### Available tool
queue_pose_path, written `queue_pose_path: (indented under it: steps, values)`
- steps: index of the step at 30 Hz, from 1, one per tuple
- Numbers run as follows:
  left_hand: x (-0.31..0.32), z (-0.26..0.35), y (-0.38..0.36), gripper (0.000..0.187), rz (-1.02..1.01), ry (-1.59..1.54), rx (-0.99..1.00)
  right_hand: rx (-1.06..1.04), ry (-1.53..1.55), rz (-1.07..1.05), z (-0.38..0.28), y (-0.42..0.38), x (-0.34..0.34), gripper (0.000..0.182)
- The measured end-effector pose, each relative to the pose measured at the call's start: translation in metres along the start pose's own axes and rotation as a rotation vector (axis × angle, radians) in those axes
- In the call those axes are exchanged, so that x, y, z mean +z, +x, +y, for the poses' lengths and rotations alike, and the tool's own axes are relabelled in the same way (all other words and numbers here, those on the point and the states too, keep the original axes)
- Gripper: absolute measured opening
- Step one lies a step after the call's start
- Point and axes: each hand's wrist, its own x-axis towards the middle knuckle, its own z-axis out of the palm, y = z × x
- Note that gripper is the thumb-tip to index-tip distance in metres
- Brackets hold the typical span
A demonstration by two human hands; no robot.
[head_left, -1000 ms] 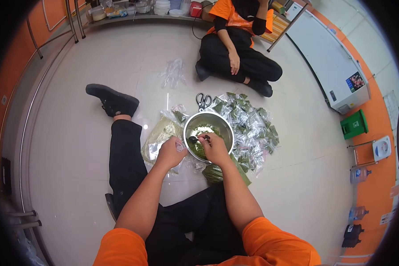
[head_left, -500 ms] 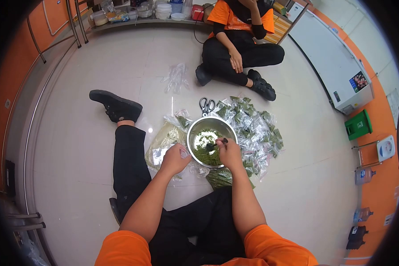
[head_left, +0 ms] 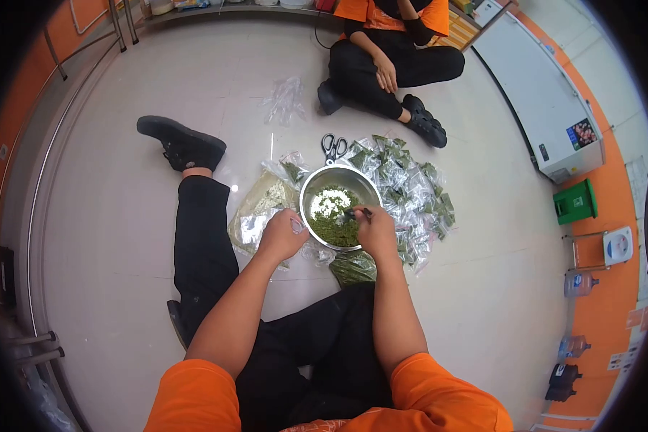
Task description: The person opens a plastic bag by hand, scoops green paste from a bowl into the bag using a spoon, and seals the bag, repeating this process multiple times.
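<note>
A steel bowl holding chopped green leaves stands on the floor in front of me. My right hand is closed on the handle of a black spoon, whose head is over the leaves. At the bowl's left rim, my left hand is closed round a small clear plastic bag. Many small filled bags are piled right of the bowl. A large clear bag lies to its left, and a green-filled bag lies just below it.
Black-handled scissors lie beyond the bowl. Empty plastic bags lie farther off. Another person sits cross-legged on the floor ahead. A white chest freezer and a green bin stand at the right. My outstretched leg is at the left.
The view has tilted down slightly, so the bowl and floor items appear higher. My right hand still holds the spoon over the leaves, and my left hand keeps its hold on the bag.
</note>
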Motion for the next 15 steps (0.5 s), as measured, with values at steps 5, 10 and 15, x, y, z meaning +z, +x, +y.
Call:
queue_pose_path:
  steps: [5,10,15]
  values:
    - [0.009,-0.006,0.004,0.036,-0.008,-0.011,0.015,0.054,-0.205,-0.086,0.007,0.002,-0.001,0.019]
    - [0.022,-0.023,0.013,0.045,-0.065,0.033,-0.054,0.046,-0.391,-0.159,0.008,0.010,-0.005,0.038]
    - [0.021,-0.023,0.022,0.030,0.064,0.021,-0.005,0.000,-0.350,-0.045,0.013,0.007,-0.011,0.031]
